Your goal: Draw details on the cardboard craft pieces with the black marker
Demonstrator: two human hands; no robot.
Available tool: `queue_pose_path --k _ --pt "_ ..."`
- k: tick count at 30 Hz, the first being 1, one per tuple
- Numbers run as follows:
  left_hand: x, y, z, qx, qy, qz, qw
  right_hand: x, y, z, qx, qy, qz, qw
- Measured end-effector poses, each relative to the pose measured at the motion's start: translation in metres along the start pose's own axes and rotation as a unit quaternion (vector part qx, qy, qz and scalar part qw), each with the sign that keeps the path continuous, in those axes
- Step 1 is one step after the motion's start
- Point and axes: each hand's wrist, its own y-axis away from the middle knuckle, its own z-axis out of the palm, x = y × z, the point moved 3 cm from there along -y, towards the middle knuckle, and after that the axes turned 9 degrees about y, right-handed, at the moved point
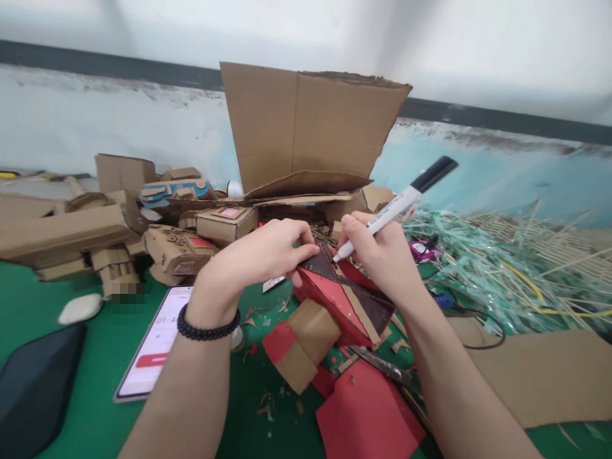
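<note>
My right hand (377,248) grips a white marker (389,213) with a black end pointing up and away. Its tip meets the dark top of a red and black cardboard piece (329,287), close to its far edge. A bare brown strip runs down the side of that piece. Fingers bent, my left hand (282,252) pinches the piece at its left end and wears a black bead bracelet. Just below sits a small brown cardboard box (306,338) with a red patch. Open-bladed scissors (382,366) lie partly beneath my right forearm.
Red sheets (366,414) and paper scraps lie in front. Left are a phone (157,344), a white case (80,309) and a dark tablet-like slab (41,389). Cardboard models (86,233) and a large box (315,121) stand behind; wrapped sticks (516,261) and a cardboard sheet (549,370) lie right.
</note>
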Motion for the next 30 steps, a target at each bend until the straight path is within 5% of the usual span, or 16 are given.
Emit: queue_pose_path --k 30 --pt "0.0002 -0.0015 0.0004 0.000 -0.004 -0.007 1.000 -0.0019 0.0017 0.0001 -0.010 0.002 0.004 1.000"
